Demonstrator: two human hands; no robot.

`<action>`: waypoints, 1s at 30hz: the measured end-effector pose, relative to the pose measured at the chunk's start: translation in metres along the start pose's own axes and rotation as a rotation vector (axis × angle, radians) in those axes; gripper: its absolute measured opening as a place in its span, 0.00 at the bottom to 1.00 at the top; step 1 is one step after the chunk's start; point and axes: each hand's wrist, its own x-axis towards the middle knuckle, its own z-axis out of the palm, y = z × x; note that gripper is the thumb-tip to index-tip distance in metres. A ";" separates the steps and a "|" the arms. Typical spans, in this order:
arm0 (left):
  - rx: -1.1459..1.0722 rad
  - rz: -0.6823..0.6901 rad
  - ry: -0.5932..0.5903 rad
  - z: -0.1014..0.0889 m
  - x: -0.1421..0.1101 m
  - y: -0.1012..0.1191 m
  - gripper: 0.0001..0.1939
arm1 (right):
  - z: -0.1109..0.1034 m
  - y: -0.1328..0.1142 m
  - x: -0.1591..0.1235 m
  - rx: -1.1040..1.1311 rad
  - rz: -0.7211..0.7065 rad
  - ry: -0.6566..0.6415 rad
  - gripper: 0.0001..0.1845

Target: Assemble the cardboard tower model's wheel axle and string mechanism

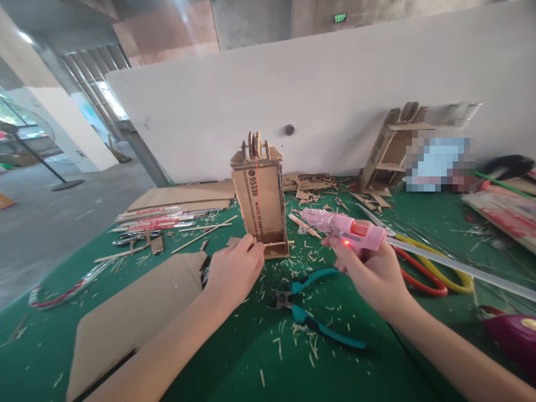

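A cardboard tower [268, 192] stands upright on the green table, with round cardboard discs [254, 145] on a thin rod at its top. A red string [257, 195] runs down its printed front. At its base, my left hand [237, 265] is closed in a pinch at the end of a thin wooden stick [278, 243], which lies across the low open box part; the fingertips are partly hidden. My right hand [371, 273] is wrapped round a pink hot glue gun [345, 228], its red light lit and its nozzle pointing left toward the tower, apart from it.
Teal-handled cutting pliers [288, 301] lie open between my arms. A cardboard sheet [138, 318] is at left, scissors [435, 268] at right. Behind stand cardboard scraps [310, 184], a second cardboard tower [389, 151] and a white partition [335, 84]. Wood slivers litter the tabletop.
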 end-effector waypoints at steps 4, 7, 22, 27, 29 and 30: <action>0.007 -0.002 0.005 0.001 0.000 0.000 0.10 | -0.003 -0.003 0.007 -0.030 0.023 0.090 0.15; -0.012 -0.001 0.018 0.002 0.000 0.000 0.09 | -0.006 0.005 0.019 -0.193 0.010 0.152 0.14; -0.037 0.009 0.056 0.006 -0.001 -0.002 0.10 | 0.017 0.065 0.079 -0.787 0.138 -0.131 0.18; -0.031 0.010 0.054 0.006 -0.001 -0.002 0.09 | 0.015 0.062 0.076 -0.910 0.159 -0.174 0.19; -0.034 0.007 0.055 0.006 -0.001 -0.002 0.09 | 0.011 0.059 0.074 -0.972 0.164 -0.180 0.21; -0.036 0.004 0.054 0.006 -0.001 -0.002 0.09 | 0.009 0.057 0.073 -1.025 0.153 -0.180 0.22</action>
